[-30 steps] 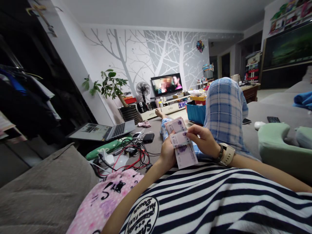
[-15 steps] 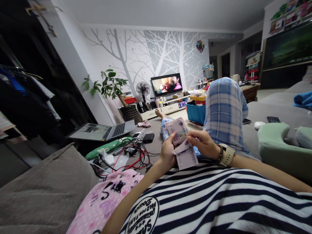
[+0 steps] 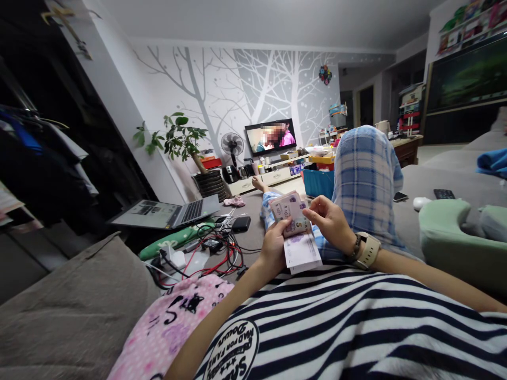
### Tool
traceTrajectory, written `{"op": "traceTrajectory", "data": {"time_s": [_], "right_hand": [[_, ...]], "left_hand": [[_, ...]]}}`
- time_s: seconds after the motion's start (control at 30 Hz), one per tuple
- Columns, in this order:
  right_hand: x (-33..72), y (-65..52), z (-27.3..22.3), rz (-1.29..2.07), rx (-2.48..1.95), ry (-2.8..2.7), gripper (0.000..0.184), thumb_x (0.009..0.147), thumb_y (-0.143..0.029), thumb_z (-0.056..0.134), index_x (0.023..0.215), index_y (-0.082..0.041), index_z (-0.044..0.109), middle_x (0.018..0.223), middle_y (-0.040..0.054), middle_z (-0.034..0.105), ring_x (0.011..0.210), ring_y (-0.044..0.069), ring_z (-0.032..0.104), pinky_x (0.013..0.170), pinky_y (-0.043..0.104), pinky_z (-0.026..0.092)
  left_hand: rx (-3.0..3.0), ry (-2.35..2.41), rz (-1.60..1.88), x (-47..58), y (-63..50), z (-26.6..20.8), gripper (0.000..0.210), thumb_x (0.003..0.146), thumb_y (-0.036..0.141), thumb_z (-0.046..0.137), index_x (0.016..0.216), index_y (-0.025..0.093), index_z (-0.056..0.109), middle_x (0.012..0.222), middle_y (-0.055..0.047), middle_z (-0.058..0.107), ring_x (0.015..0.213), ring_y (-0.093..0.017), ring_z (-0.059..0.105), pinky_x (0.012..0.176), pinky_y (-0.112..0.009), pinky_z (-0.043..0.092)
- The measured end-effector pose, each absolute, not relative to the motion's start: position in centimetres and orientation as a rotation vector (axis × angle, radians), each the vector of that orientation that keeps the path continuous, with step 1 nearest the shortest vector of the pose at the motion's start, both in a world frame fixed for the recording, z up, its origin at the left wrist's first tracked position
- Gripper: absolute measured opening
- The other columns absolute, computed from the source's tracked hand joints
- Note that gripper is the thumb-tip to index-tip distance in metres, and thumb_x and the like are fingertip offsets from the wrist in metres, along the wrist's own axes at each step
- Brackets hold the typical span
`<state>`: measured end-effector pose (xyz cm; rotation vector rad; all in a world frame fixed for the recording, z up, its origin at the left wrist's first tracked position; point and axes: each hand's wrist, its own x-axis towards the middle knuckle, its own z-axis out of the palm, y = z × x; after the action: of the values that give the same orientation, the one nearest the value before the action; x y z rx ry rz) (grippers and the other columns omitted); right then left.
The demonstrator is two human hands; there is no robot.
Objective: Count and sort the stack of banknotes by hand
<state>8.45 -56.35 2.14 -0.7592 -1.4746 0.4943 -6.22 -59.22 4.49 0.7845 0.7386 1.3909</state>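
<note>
My left hand [image 3: 274,244] is wrapped round a stack of banknotes [image 3: 285,208], its thumb pressed across the face of the notes. Below that thumb, several pale purple notes [image 3: 303,254] hang folded down towards my striped shirt. At the right edge of the stack, my right hand [image 3: 333,224] pinches a banknote's edge between thumb and curled forefinger. A "5" shows on the notes by the fold. The fingers of my left hand behind the stack are hidden. On my right wrist sit a pale watch [image 3: 368,250] and a dark bracelet.
Left of my legs lie tangled cables [image 3: 222,250], a black box-shaped device [image 3: 241,224] and an open laptop [image 3: 170,212]. My raised knee [image 3: 362,174] stands behind the right hand. A green neck pillow [image 3: 443,232], a white mouse [image 3: 423,203] and a remote [image 3: 444,194] lie at right.
The note my right hand held has gone down onto the folded ones below my left thumb. My right hand has moved up to the stack's upper right edge.
</note>
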Motion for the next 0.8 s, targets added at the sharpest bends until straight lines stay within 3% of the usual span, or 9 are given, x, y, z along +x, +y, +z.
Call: {"op": "traceTrajectory", "data": {"time_s": [0.13,0.27,0.53,0.8], "right_hand": [[8.3,-55.9,2.4,0.503,-0.785,-1.421,0.038,0.082,-0.057,0.070,0.083,-0.023,0.054,0.058,-0.0051,0.051,0.054,0.014,0.045,0.053,0.027,0.034],[8.2,-55.7,2.7,0.476,-0.790,-1.431,0.036,0.083,-0.055,0.066,0.073,-0.022,0.054,0.061,-0.0019,0.052,0.058,0.014,0.044,0.053,0.027,0.033],[8.3,-56.4,2.7,0.471,-0.728,-1.455,0.035,0.088,-0.050,0.063,0.069,-0.021,0.056,0.061,-0.0018,0.050,0.058,0.014,0.044,0.054,0.028,0.034],[8.7,-57.3,2.3,0.469,-0.577,-1.613,0.034,0.095,-0.048,0.059,0.077,-0.020,0.062,0.063,-0.0025,0.050,0.060,0.013,0.042,0.056,0.027,0.034]], "left_hand": [[0.793,0.728,1.413,-6.1,-59.2,4.3,0.015,0.076,0.009,0.066,0.089,0.013,0.071,0.088,-0.012,0.080,0.096,-0.033,0.076,0.088,-0.048,0.062],[0.818,0.690,1.418,-6.2,-59.1,4.1,0.025,0.071,0.007,0.069,0.095,0.012,0.072,0.090,-0.010,0.080,0.093,-0.031,0.077,0.088,-0.048,0.062],[0.754,0.647,1.320,-6.1,-58.7,4.4,0.019,0.087,0.025,0.061,0.099,0.016,0.074,0.097,-0.011,0.080,0.100,-0.033,0.075,0.084,-0.044,0.063],[0.768,0.716,1.333,-6.4,-58.9,4.7,0.024,0.093,0.028,0.054,0.101,0.016,0.073,0.086,-0.010,0.078,0.093,-0.029,0.075,0.080,-0.041,0.062]]}}
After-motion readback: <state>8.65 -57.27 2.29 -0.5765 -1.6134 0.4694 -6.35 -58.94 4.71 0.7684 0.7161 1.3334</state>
